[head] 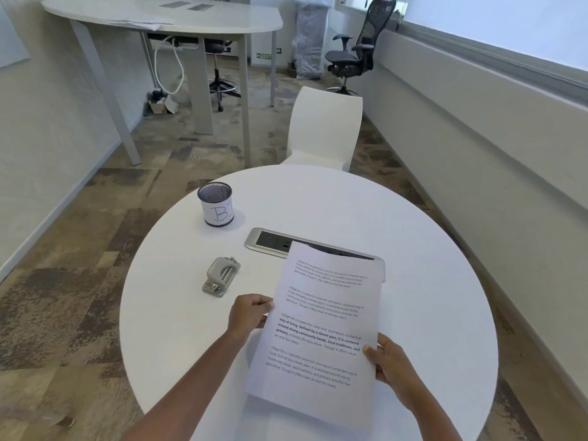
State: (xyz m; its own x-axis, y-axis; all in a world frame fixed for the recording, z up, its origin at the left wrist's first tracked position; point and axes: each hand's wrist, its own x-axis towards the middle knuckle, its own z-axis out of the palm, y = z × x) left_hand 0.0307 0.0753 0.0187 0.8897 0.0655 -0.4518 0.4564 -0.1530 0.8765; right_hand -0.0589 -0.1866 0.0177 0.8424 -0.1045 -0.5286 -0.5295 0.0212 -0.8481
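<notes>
Round white table [429,249]: printed sheet [321,326] held between hands; left hand [249,315] pinches left edge, right hand [389,361] right edge.

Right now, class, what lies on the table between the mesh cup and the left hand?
A grey hole punch, touching neither cup nor left hand, in the head view.

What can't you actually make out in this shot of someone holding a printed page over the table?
Head view:
- Panel: its right part lies behind the paper.
- Paper: the top lines are too small to read; whether it is one sheet or several is unclear.
- Right hand: its fingers are mostly hidden behind the paper.
- Cup: the label curves out of sight round its side.
- Table: the near edge is cut off by the picture's bottom edge.
</notes>
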